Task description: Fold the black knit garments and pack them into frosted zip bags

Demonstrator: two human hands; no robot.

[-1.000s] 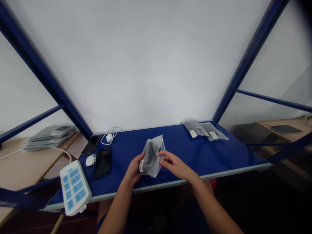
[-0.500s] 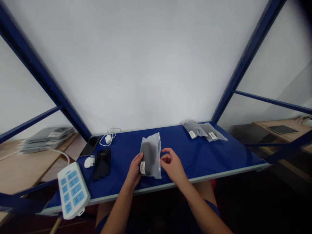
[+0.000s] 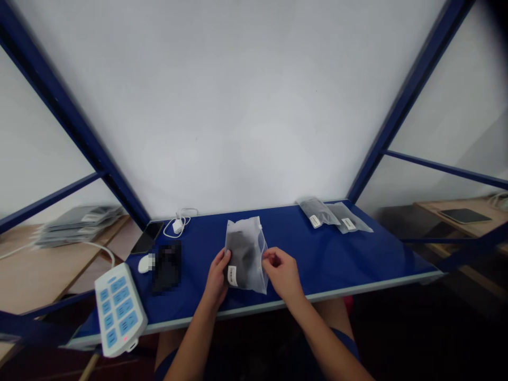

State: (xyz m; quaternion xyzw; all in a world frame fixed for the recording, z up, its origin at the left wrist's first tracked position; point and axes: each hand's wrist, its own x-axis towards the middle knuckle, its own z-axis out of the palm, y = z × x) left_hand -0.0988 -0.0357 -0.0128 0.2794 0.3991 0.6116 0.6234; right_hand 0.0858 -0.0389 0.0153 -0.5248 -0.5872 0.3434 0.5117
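Packing workspace, blue metal-framed table (image 3: 206,259), bagged goods (image 3: 315,210), power strip (image 3: 120,309)

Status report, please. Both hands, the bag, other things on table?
Left hand holding frosted bag, dark item inside. Right hand at bag's right edge, grip unclear. Two more bags farther right, power strip far left.

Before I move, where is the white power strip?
In the head view, the power strip is on the person's left, at the near left corner of the blue table, with a small white rounded object just beyond it.
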